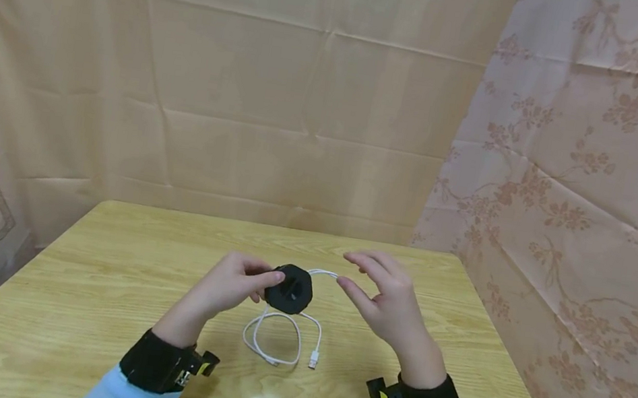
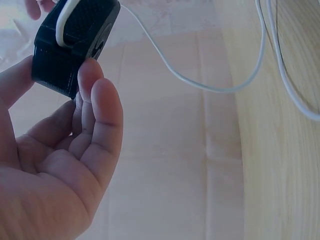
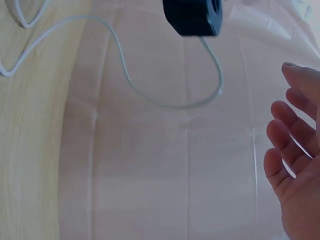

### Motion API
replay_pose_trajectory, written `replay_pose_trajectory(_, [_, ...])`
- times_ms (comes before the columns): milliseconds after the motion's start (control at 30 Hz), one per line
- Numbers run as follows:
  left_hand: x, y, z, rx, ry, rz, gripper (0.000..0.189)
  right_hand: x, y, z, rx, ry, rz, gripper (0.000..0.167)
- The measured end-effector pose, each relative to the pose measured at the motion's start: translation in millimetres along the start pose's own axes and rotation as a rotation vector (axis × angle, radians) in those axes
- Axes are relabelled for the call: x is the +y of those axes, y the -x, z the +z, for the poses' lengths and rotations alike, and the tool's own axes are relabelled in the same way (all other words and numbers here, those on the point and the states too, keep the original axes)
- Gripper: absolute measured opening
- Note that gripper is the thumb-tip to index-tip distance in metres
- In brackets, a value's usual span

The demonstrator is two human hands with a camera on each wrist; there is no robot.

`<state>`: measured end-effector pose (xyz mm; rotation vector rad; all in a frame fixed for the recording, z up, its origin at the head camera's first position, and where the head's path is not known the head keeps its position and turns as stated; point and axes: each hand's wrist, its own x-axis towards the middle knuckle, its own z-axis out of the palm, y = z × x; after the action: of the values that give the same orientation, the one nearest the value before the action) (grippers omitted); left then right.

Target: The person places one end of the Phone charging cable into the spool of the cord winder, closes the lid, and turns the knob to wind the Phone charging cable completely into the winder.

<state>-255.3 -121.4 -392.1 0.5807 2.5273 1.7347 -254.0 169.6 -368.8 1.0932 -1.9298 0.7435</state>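
Observation:
My left hand (image 1: 234,282) pinches a black, many-sided block (image 1: 290,289) with a round recess in its face, thumb in front and fingers behind. In the left wrist view, a white USB cable (image 2: 175,75) comes out of the side of this black block (image 2: 75,45). Most of the cable (image 1: 297,352) lies looped on the table below, its USB plug (image 1: 313,360) pointing toward me. To the right, my right hand (image 1: 387,297) hovers with fingers spread and bent loosely. The right wrist view shows this hand (image 3: 300,140) apart from both the block (image 3: 192,15) and the cable (image 3: 165,106).
A light wood-grain table (image 1: 96,304) lies beneath both hands. Behind it hangs a beige curtain (image 1: 286,85), and a flower-patterned cloth (image 1: 593,163) hangs along the right. A black strap with a small camera (image 1: 167,365) sits on each wrist.

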Motion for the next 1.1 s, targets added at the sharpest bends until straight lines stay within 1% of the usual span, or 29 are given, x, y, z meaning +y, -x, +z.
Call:
replay_pose_trajectory(133, [-0.6, -0.5, 2.2, -0.006, 0.029, -0.013, 0.030, -7, 0.4, 11, -0.074, 0.005, -0.017, 0.031])
replay_pose_trajectory(233, [-1.9, -1.1, 3.5, -0.015, 0.031, -0.017, 0.031, -11, 1.8, 20, -0.119, -0.001, -0.034, 0.030])
replay_pose_trajectory(333, [-2.0, -1.0, 5.0, -0.025, 0.022, -0.022, 0.032, -14, 4.0, 30, -0.148, -0.008, -0.056, 0.029])
replay_pose_trajectory(467, [1.9, 0.3, 7.9, -0.031, 0.008, -0.018, 0.033, -17, 7.5, 41, -0.177, 0.014, -0.076, 0.024])
replay_pose_trajectory(567, [3.4, 0.8, 10.1, -0.037, -0.009, -0.009, 0.032, -19, 10.0, 46, -0.194, 0.045, -0.075, 0.023])
replay_pose_trajectory(767, [4.2, 2.1, 11.8, -0.054, -0.039, 0.000, 0.031, -22, 12.6, 49, -0.222, 0.098, -0.028, 0.018])
replay_pose_trajectory(900, [4.5, 2.7, 12.2, -0.052, -0.047, -0.002, 0.032, -21, 12.9, 49, -0.216, 0.120, -0.020, 0.018])
replay_pose_trajectory(1100, [6.3, 3.6, 14.6, -0.041, -0.038, -0.013, 0.030, -18, 12.9, 53, -0.136, 0.141, -0.054, 0.017])
